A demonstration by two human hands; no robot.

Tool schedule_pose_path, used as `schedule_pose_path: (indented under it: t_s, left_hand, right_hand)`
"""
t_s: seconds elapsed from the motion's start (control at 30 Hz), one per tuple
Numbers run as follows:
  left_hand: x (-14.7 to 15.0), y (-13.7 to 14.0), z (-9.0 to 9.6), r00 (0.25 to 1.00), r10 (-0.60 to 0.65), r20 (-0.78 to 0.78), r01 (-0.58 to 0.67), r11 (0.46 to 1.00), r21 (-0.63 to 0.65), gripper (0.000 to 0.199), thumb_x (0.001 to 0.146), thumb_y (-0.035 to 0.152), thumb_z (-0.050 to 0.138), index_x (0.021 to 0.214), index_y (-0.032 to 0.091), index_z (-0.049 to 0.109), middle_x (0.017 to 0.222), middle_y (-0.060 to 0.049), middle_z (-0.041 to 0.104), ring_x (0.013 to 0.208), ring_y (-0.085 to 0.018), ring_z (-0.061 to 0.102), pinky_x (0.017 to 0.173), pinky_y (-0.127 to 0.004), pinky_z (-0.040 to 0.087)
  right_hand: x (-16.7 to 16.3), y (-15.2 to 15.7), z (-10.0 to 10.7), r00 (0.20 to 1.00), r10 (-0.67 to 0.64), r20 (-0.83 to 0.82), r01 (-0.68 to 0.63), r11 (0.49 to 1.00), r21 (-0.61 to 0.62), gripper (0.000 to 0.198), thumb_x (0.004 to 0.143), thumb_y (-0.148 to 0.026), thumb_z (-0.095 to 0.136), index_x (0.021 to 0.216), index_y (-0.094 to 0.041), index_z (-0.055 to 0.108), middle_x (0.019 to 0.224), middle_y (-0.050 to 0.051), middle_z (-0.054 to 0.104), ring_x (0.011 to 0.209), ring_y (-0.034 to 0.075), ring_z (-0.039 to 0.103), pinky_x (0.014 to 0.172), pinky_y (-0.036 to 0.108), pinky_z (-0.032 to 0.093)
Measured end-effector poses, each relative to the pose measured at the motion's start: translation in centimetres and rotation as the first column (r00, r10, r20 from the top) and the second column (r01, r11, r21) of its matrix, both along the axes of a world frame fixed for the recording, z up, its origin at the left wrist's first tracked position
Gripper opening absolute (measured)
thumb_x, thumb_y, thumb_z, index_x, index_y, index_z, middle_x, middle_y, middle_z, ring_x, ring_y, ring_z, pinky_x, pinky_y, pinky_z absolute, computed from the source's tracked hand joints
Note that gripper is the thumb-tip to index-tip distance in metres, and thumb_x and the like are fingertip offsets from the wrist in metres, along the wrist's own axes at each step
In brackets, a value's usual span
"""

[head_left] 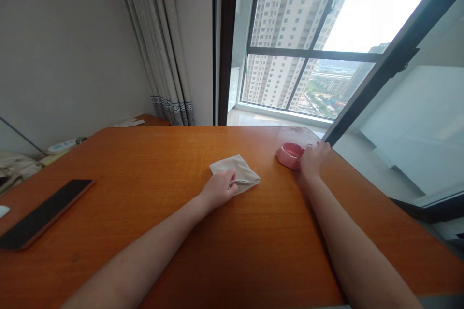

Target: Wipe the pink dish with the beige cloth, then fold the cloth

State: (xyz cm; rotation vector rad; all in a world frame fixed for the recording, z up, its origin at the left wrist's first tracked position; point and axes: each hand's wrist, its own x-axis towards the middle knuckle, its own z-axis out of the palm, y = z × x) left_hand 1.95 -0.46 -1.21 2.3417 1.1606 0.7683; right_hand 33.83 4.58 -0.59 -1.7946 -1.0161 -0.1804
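Observation:
On the wooden table (174, 164), a folded beige cloth (237, 166) lies flat near the middle. My left hand (220, 188) is closed on the cloth's near side, pinching a fold between thumb and fingers. A small pink bowl with faceted sides (289, 157) stands upright farther right, towards the table's far right corner. My right hand (314, 158) is closed against the bowl's right side, where it covers part of the rim. Some fingers of that hand are hidden or slightly blurred.
A long dark keyboard-like slab (47, 212) lies at the table's left, with part of a white object (3, 210) beside it. Beyond the left edge is a white power strip (65, 146). A dark-framed glass door (362, 75) stands close along the right edge.

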Motion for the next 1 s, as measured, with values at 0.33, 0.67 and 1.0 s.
schedule_pose_path:
  t_s: [0.33,0.67,1.0]
  left_hand:
    - [-5.5,7.1,-1.3,0.651,0.570,0.501,-0.525,0.815,-0.244,0.013,0.076,0.033,0.043,0.076,0.020,0.041,0.070,0.003,0.046,0.065,-0.012,0.046,0.059,-0.021,0.039]
    - [-10.2,8.3,-1.8,0.741,0.661,0.118,-0.655,0.751,-0.084,0.014,0.067,0.029,0.057,0.069,0.021,0.046,0.066,0.002,0.051,0.063,-0.016,0.046,0.057,-0.026,0.031]
    - [-9.7,7.5,-1.9,0.791,0.594,-0.147,-0.584,0.804,0.109,0.016,0.076,0.031,0.049,0.064,0.021,0.045,0.073,-0.003,0.056,0.066,-0.017,0.051,0.055,-0.027,0.031]
  right_hand:
    - [-18.5,-6.5,0.1,0.363,0.926,0.103,-0.807,0.368,-0.462,0.039,0.084,-0.035,0.049,0.120,-0.021,0.049,0.122,0.009,0.052,0.106,0.021,0.050,0.090,0.036,0.038]
    - [-13.2,-2.8,-0.3,0.609,0.747,0.266,-0.403,0.581,-0.707,0.008,0.075,-0.023,0.053,0.076,-0.019,0.060,0.098,0.005,0.059,0.096,0.021,0.051,0.089,0.035,0.032]
    - [-10.7,-1.8,-0.8,0.809,0.572,0.138,-0.356,0.662,-0.659,0.052,0.073,-0.037,0.059,0.120,-0.016,0.049,0.097,0.009,0.061,0.087,0.022,0.056,0.075,0.030,0.040]
